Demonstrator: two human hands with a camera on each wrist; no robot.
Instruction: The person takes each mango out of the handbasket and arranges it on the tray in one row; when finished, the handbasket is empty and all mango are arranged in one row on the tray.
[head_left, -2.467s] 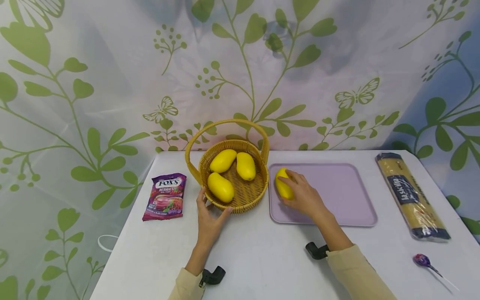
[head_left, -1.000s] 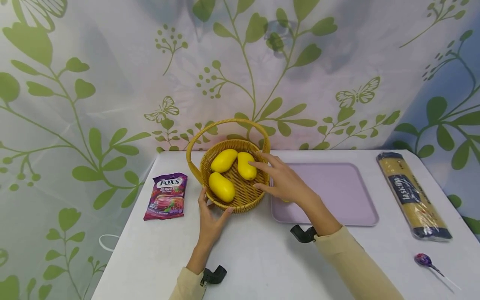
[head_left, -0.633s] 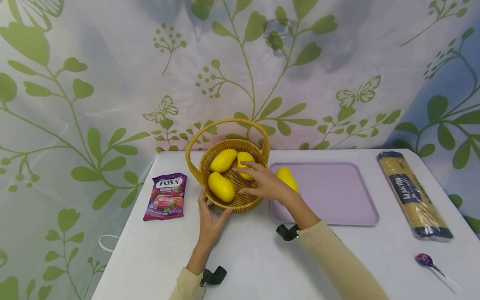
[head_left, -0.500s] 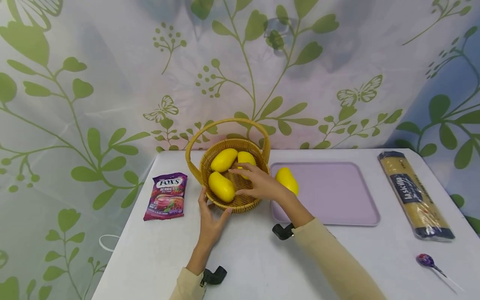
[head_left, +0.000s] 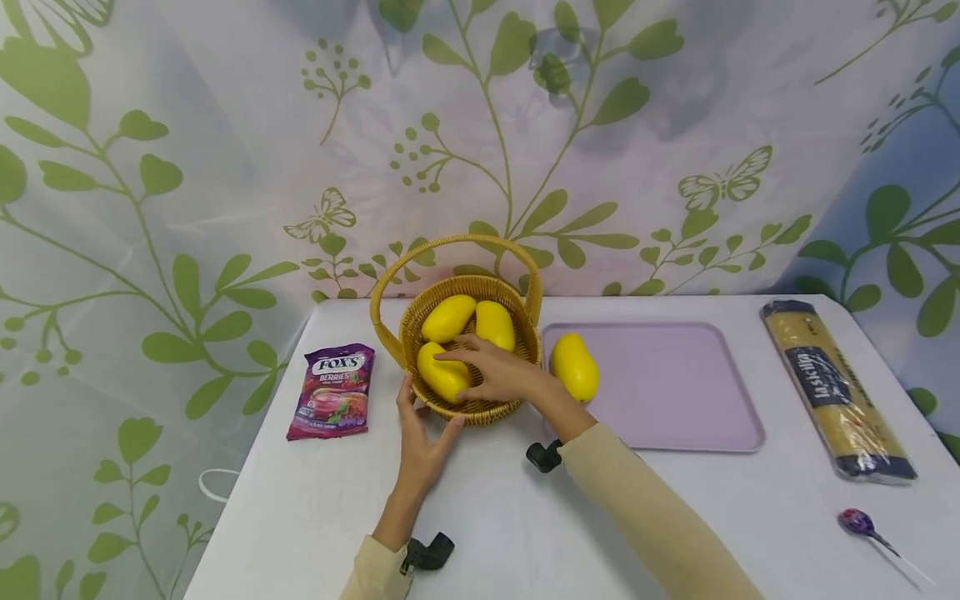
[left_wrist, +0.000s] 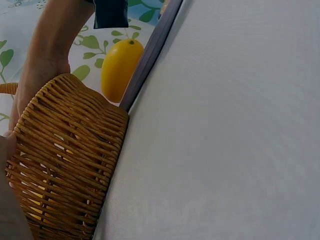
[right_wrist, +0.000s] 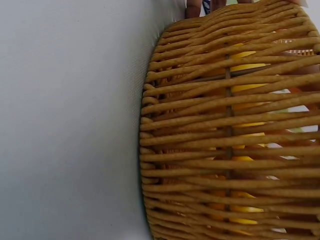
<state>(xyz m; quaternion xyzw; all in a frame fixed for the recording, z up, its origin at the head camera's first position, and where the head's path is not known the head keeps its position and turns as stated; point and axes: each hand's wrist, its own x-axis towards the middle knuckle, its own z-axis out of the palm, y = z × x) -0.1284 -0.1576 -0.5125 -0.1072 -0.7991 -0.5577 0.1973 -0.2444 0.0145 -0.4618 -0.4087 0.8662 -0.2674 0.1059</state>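
A yellow wicker basket [head_left: 491,407] with a tall handle holds three yellow mangoes, one of them a front-left mango [head_left: 438,375]. My left hand [head_left: 422,450] grips the basket's front-left side, thumb at the near rim. My right hand [head_left: 498,371] reaches over the basket's right side, its fingers spread over the front-left mango and its thumb by that mango's near end. Another mango [head_left: 574,368] lies at the left of a lilac tray [head_left: 675,383]. In the right wrist view the woven wall of the basket [right_wrist: 230,125] hides most of the mangoes.
A purple bag of Fox's candy [head_left: 332,392] lies left of the basket. At the right are a pasta packet [head_left: 836,392] and a lollipop [head_left: 857,522]. A patterned curtain [head_left: 600,167] stands behind the white table [head_left: 480,517].
My right hand has let go of a mango on the tray and moved left into the basket, over the front-left mango. My left hand has stayed on the basket.
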